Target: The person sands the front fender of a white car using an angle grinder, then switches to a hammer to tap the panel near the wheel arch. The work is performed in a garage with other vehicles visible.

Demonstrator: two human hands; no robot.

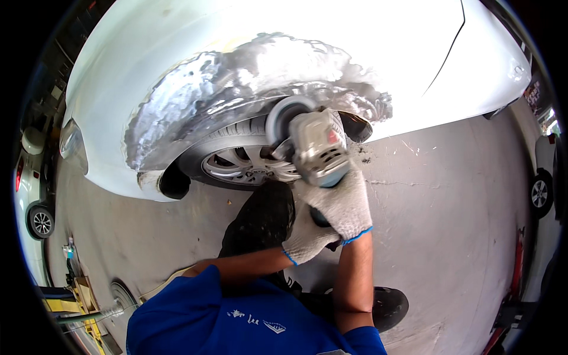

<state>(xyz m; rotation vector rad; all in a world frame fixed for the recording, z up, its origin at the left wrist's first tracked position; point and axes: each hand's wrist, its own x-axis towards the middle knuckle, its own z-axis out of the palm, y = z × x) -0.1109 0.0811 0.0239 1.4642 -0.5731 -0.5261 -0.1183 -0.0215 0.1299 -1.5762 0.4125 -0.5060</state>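
My gloved right hand (347,204) is closed around the body of an angle grinder (320,145). Just below it, my gloved left hand (309,238) is wrapped about the tool's rear part, its fingers partly hidden by the right hand. The grinder's round disc (276,123) is at the edge of a white car's wheel arch; whether it touches the metal I cannot tell. Around the arch, a wide patch of bare, shiny metal (284,65) shows scuffed swirls where paint is gone. The wheel (248,163) sits partly behind the grinder.
White painted bodywork (414,41) surrounds the bare patch. My bent knee (260,216) is close to the tyre on the grey floor (432,219). Other cars stand at the far left (29,195) and far right (544,177). Yellow-and-black equipment (65,305) and a hose lie at lower left.
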